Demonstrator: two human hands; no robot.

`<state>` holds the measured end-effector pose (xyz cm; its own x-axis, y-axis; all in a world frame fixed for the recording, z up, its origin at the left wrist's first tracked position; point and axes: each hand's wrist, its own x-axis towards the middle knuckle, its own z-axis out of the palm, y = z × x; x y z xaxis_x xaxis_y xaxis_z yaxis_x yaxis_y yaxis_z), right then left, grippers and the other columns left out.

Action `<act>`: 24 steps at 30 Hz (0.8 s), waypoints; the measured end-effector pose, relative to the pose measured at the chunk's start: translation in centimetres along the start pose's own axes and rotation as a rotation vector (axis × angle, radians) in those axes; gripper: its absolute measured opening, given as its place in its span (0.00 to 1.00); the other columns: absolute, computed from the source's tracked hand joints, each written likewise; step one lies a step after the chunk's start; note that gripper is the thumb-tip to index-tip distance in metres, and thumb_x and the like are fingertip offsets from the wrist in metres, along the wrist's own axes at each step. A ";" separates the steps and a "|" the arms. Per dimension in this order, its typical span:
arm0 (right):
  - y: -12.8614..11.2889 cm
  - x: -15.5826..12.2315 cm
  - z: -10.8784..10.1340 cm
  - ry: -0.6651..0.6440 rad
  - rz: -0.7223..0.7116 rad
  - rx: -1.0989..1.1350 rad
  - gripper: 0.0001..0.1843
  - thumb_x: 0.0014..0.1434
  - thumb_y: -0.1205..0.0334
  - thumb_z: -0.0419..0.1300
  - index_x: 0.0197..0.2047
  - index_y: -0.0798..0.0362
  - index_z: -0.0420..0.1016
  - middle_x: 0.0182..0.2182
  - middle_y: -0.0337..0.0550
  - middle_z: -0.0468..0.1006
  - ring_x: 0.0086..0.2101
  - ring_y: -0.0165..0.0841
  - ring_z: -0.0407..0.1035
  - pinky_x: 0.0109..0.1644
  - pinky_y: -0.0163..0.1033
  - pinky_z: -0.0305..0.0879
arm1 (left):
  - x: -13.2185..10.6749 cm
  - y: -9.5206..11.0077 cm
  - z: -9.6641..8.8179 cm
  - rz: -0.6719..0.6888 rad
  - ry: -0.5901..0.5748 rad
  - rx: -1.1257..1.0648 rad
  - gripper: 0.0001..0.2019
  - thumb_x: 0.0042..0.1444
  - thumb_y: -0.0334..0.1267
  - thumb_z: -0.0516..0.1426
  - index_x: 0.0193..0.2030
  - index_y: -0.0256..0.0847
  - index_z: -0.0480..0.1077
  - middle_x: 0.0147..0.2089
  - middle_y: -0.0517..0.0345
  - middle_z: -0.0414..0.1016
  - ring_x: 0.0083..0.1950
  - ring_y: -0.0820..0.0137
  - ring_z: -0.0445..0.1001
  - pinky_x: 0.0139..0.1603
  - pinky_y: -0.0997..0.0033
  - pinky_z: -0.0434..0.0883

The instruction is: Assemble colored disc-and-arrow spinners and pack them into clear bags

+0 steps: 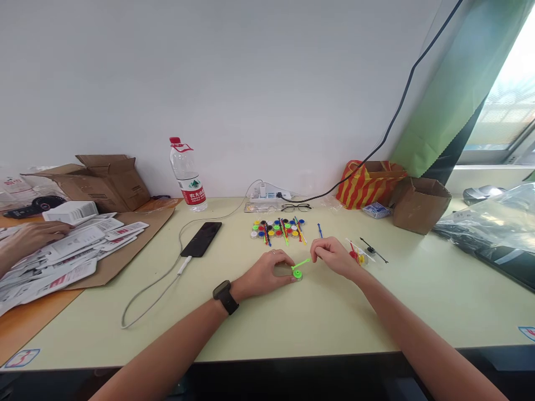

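Note:
My left hand (267, 274) rests on the pale table with its fingers curled, pinching a small green round cap (297, 273) against the tabletop. A watch sits on that wrist. My right hand (332, 256) is closed in a pinch on the far end of a thin green stick (301, 263), whose near end meets the green cap. Behind my hands lies a cluster of coloured caps and sticks (278, 229). A blue stick (320, 230) lies alone beside it. Red and yellow pieces (356, 257) and a black stick with cap (373, 250) lie just right of my right hand.
A black phone (201, 238) on a white cable lies left of centre, a water bottle (188, 175) behind it. Glasses (296, 208), a power strip, a striped bag (368, 182) and cardboard boxes line the wall. Another person's hand (29, 238) rests on paper packets at far left.

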<state>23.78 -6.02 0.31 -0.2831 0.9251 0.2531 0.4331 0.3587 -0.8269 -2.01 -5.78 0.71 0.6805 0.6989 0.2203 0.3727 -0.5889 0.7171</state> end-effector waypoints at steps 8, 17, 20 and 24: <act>-1.1 -0.5 1.4 -0.218 0.048 0.089 0.15 0.52 0.69 0.51 0.26 0.51 0.80 0.28 0.41 0.79 0.29 0.33 0.66 0.34 0.37 0.61 | -0.3 0.8 0.0 0.031 0.023 0.014 0.17 0.58 0.48 0.67 0.51 0.45 0.77 0.48 0.54 0.80 0.48 0.63 0.75 0.49 0.65 0.72; -0.9 -0.4 1.5 -0.291 0.092 0.030 0.14 0.53 0.69 0.52 0.28 0.53 0.80 0.26 0.38 0.76 0.27 0.30 0.62 0.32 0.35 0.56 | -0.2 0.8 0.4 0.184 0.034 0.179 0.08 0.65 0.43 0.62 0.47 0.46 0.79 0.43 0.55 0.82 0.46 0.64 0.77 0.46 0.65 0.72; -0.9 -0.4 1.6 -0.274 0.086 0.022 0.15 0.52 0.71 0.52 0.28 0.53 0.80 0.28 0.39 0.77 0.28 0.30 0.64 0.33 0.36 0.57 | -0.1 0.8 0.5 0.227 0.014 0.243 0.07 0.67 0.41 0.60 0.46 0.46 0.79 0.41 0.56 0.83 0.45 0.64 0.77 0.46 0.65 0.73; -0.8 -0.4 1.8 -0.252 0.068 0.025 0.15 0.51 0.72 0.52 0.30 0.52 0.81 0.32 0.40 0.80 0.33 0.33 0.69 0.37 0.36 0.62 | 0.1 0.7 0.6 0.237 0.048 0.335 0.06 0.67 0.40 0.59 0.44 0.46 0.79 0.39 0.55 0.82 0.43 0.63 0.77 0.44 0.64 0.72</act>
<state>22.01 -6.85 -0.04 -0.4591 0.8860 0.0658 0.4382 0.2903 -0.8507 -1.37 -6.36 0.81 0.7452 0.5412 0.3895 0.3991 -0.8300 0.3898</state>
